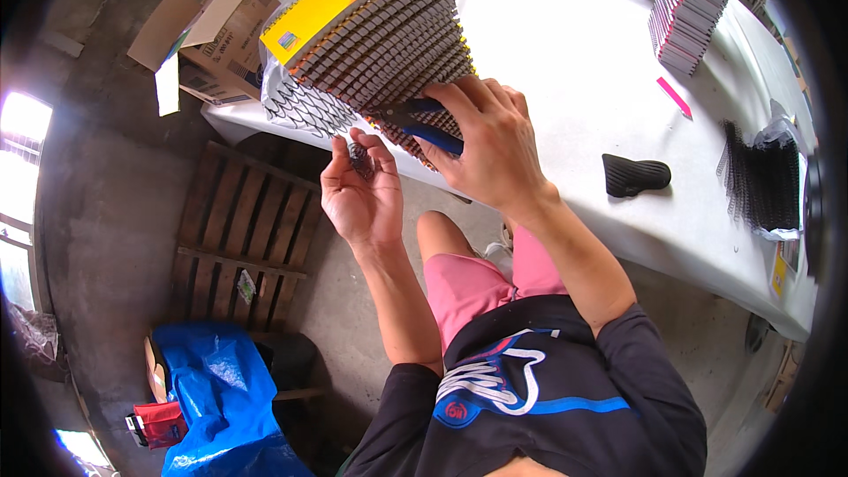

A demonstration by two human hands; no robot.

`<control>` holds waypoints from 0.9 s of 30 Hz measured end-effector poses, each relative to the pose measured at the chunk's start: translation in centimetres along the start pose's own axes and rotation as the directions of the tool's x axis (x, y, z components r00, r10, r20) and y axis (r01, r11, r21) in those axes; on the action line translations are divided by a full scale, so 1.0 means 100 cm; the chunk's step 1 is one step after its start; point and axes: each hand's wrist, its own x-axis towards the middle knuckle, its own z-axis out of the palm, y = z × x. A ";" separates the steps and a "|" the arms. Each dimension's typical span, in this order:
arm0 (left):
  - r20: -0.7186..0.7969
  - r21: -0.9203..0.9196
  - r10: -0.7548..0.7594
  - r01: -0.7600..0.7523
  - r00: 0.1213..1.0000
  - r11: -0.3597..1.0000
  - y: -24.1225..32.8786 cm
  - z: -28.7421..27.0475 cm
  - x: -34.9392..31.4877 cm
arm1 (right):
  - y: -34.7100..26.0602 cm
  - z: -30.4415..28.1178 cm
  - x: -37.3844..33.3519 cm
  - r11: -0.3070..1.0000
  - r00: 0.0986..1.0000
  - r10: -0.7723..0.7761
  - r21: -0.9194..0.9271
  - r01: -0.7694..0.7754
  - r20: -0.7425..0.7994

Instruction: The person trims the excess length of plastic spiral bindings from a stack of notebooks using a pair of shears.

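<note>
My right hand [495,146] is closed round a pair of pliers with blue handles [436,136]. Their dark jaws point left, against the near side of a tall stack of spiral notebooks [389,44] with a yellow cover on top. Just below and left of the jaws, my left hand [364,199] is turned palm up with its fingers curled on a small bunch of dark spiral wire [360,161]. Black wire loops [309,106] stick out from the stack's left side, near my left fingertips. Whether the jaws grip a wire I cannot tell.
The stack stands at the left end of a white-covered table [565,62]. Further right lie a black ridged object [636,175], a pink strip [675,97], a bundle of black coils [761,175] and more notebooks [687,9]. Left are a cardboard box [225,44], wooden pallet [247,230] and blue sheet [216,389].
</note>
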 end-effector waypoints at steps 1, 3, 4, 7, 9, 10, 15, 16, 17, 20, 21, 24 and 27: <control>-0.019 0.013 0.027 -0.027 0.999 1.000 0.001 0.005 -0.001 | -0.001 0.001 0.001 1.000 1.000 -0.006 -0.009 0.006 -0.005; 0.062 0.104 0.033 -0.039 0.998 0.994 0.001 0.013 -0.001 | -0.003 0.003 0.003 1.000 1.000 -0.010 -0.022 0.010 -0.008; 0.168 0.163 0.025 -0.052 0.986 0.985 0.003 0.015 0.001 | -0.004 0.005 0.003 1.000 1.000 -0.010 -0.025 0.010 -0.004; 0.299 0.486 0.184 -0.316 0.936 0.815 -0.004 0.020 0.000 | -0.006 0.004 0.005 0.998 0.999 -0.033 -0.050 0.032 -0.010; 0.369 0.647 0.302 -0.476 0.879 0.596 -0.010 0.023 0.001 | -0.005 0.004 0.004 0.997 0.999 -0.036 -0.065 0.036 -0.009; 0.398 0.655 0.322 -0.512 0.859 0.556 -0.011 0.024 0.001 | -0.005 0.004 0.004 0.997 0.999 -0.033 -0.072 0.032 -0.006; 0.460 0.679 0.421 -0.616 0.782 0.401 -0.013 0.023 0.006 | -0.009 0.005 0.004 0.995 0.999 -0.028 -0.098 0.031 0.030; 0.457 0.682 0.451 -0.627 0.767 0.375 -0.014 0.024 0.007 | -0.009 0.005 0.004 0.996 0.999 -0.016 -0.082 0.019 0.043; 0.457 0.682 0.445 -0.625 0.770 0.381 -0.014 0.025 0.007 | -0.010 0.004 0.005 0.998 0.998 -0.003 -0.066 0.007 0.056; 0.454 0.679 0.439 -0.620 0.775 0.393 -0.014 0.025 0.006 | -0.007 0.007 0.005 0.978 0.987 0.087 0.175 -0.110 0.133; 0.452 0.677 0.442 -0.621 0.775 0.395 -0.013 0.024 0.007 | -0.008 0.006 0.006 0.968 0.984 0.098 0.217 -0.128 0.146; 0.441 0.674 0.447 -0.616 0.778 0.407 -0.014 0.024 0.006 | -0.010 0.005 0.008 0.938 0.976 0.120 0.301 -0.171 0.182; 0.443 0.673 0.440 -0.614 0.781 0.413 -0.014 0.023 0.006 | -0.005 0.010 0.006 0.942 0.971 0.115 0.286 -0.174 0.211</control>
